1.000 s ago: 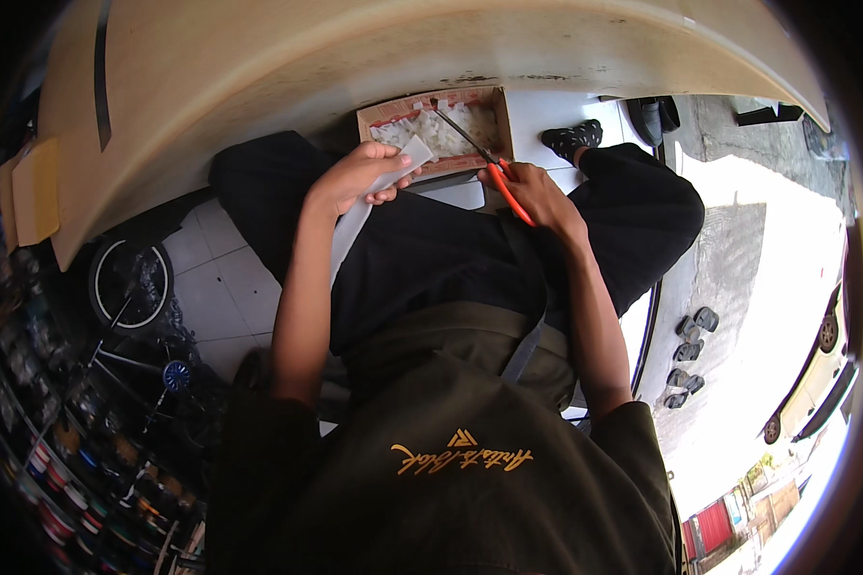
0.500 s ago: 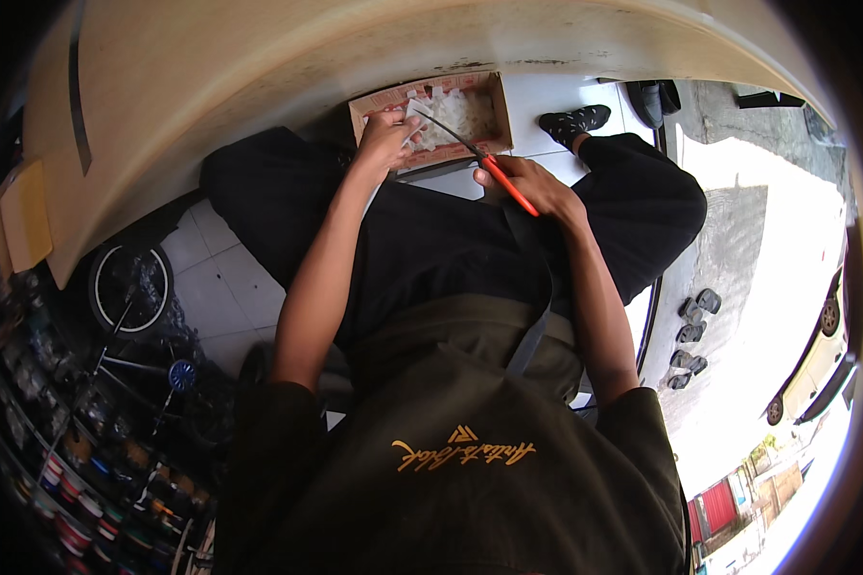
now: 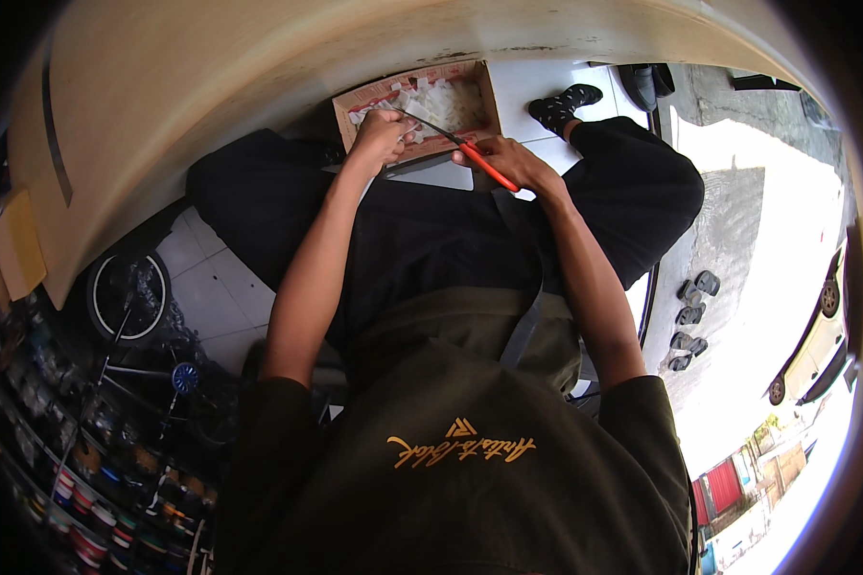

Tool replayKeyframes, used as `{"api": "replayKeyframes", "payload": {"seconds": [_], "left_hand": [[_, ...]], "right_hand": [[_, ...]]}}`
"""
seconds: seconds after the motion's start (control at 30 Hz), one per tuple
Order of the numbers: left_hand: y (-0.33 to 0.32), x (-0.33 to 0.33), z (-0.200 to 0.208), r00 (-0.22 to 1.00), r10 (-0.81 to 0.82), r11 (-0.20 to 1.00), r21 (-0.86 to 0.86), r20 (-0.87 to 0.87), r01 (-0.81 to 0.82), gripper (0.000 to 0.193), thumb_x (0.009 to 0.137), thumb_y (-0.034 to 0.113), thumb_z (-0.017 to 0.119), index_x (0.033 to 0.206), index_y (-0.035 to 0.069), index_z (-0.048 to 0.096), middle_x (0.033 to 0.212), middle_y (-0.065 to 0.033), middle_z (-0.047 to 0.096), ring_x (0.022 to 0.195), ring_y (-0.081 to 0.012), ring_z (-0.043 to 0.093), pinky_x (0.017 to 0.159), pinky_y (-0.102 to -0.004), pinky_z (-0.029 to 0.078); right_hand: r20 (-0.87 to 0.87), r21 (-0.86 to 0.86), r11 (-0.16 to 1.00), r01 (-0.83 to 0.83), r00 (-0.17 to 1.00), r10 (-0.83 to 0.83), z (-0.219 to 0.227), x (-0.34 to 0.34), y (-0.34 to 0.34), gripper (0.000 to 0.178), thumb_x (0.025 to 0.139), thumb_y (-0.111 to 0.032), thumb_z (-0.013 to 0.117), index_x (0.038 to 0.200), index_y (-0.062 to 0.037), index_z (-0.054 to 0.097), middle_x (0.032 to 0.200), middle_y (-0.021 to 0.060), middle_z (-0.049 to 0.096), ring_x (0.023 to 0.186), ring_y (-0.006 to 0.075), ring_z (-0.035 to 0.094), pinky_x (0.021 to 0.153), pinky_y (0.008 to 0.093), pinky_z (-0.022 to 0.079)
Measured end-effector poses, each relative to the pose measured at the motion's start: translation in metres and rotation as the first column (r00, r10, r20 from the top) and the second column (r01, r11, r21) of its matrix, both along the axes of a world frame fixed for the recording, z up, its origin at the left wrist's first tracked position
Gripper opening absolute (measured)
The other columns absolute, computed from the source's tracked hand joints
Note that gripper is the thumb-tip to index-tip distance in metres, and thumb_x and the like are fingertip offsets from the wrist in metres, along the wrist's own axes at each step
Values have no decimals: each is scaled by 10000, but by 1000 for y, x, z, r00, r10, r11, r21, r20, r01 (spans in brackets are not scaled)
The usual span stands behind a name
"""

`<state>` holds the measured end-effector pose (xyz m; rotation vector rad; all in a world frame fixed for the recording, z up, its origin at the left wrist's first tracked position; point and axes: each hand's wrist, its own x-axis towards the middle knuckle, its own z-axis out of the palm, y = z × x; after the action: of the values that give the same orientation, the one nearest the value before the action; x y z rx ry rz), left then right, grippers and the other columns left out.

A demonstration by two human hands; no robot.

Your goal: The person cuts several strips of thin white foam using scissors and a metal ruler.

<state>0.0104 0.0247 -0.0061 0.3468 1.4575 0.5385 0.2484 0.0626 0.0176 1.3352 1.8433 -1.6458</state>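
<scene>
My left hand (image 3: 381, 142) is closed on a white strip (image 3: 366, 186), whose tail hangs below the wrist; its material is too small to tell. My right hand (image 3: 520, 165) grips a pair of scissors (image 3: 489, 168) with orange-red handles and dark blades. Those blades point up and left, their tips right by the fingers of my left hand. Just beyond both hands lies an open, shallow cardboard box (image 3: 492, 96), printed in red. Many small white cut pieces (image 3: 441, 103) are heaped inside it.
A large cream curved panel (image 3: 259, 86) arches over the far side. My crossed legs in black trousers (image 3: 431, 230) surround the work. To the left stand a bicycle wheel (image 3: 128, 295) and shelves of colourful spools (image 3: 86, 537). Sandals (image 3: 690, 314) lie on the pavement at right.
The white end that stuck up from my left fingers no longer shows there. The scissors have come closer to that hand, and the whole view has shifted slightly.
</scene>
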Motion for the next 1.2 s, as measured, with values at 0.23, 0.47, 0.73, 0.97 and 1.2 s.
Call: {"api": "replayKeyframes", "payload": {"seconds": [0.23,0.47,0.73,0.97,1.2], "left_hand": [[-5,-7,-15,997,32,999,-35,69,-30,116,933,106,572,935,-9,593,704,-19,519,425,-28,331,360,-211,183],[-9,-12,-22,995,5,999,-48,99,0,154,943,134,578,936,-16,613,697,-14,519,426,-28,325,365,-210,192],[-10,-13,-16,995,-57,997,-50,80,61,205,943,183,593,957,-14,645,691,0,532,429,-25,341,366,-200,200],[-8,-14,-12,993,-59,998,-26,98,62,246,952,197,581,971,-43,631,713,-21,545,437,-35,367,355,-204,231],[-18,-22,17,974,-182,981,-44,134,189,275,972,163,545,1035,-101,591,762,-42,547,519,-48,416,400,-179,295]], "right_hand": [[-57,76,997,-31,998,36,-16,-3,-1,731,756,-744,590,837,-27,712,610,135,601,664,258,633,665,402,476],[-69,78,997,-13,997,18,-20,-2,-3,723,743,-723,628,760,-4,701,530,108,586,563,239,628,602,394,482],[1,157,986,-56,998,57,-17,-1,-2,694,728,-721,642,807,-36,717,667,181,654,686,306,670,690,411,504],[-51,106,993,-49,997,54,-18,2,1,653,756,-699,631,876,-65,733,689,200,652,710,318,670,709,420,498],[-112,261,965,14,994,16,-27,3,-7,678,815,-616,641,688,50,651,492,114,513,490,199,518,522,376,440]]}}
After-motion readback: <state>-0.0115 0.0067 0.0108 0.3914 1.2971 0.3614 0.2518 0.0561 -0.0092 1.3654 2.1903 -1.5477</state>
